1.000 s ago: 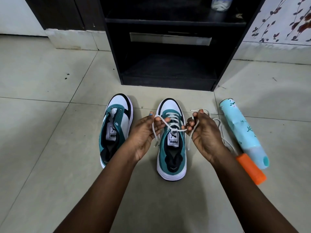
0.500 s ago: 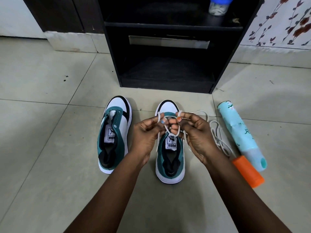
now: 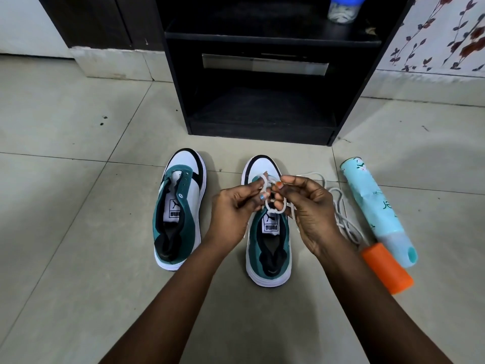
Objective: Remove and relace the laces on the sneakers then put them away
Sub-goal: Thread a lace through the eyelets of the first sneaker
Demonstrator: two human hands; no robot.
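I see both forearms reaching forward from the bottom of the view, wrists bent inward so the hands meet over the sneaker on the right. The left hand (image 3: 232,210) has its fingers curled, thumb and fingertips pinching a loop of the white lace (image 3: 270,203). The right hand (image 3: 309,210) faces it, fingers curled too, thumb and forefinger pinching the same lace just beside the left fingertips; the two hands nearly touch. Between them the lace forms small loops above the tongue, and I cannot tell exactly how they cross. Below the hands stands the right sneaker (image 3: 269,248), teal and white with a black heel lining, toe pointing away from me, laced at the front. Just left of it, apart from it, stands the left sneaker (image 3: 181,206), the same colours, its eyelets open with no lace in them. To the right of the right hand a loose lace (image 3: 341,214) lies in loops on the tiled floor (image 3: 78,206). Beyond that lies a pale blue spray can (image 3: 375,208) on its side, and an orange cap (image 3: 387,271) lies beside its near end. Further back, straight ahead, stands a black shelf unit (image 3: 262,82) with an open lower compartment, and a clear jar (image 3: 343,9) with a blue lid sits on its upper shelf.
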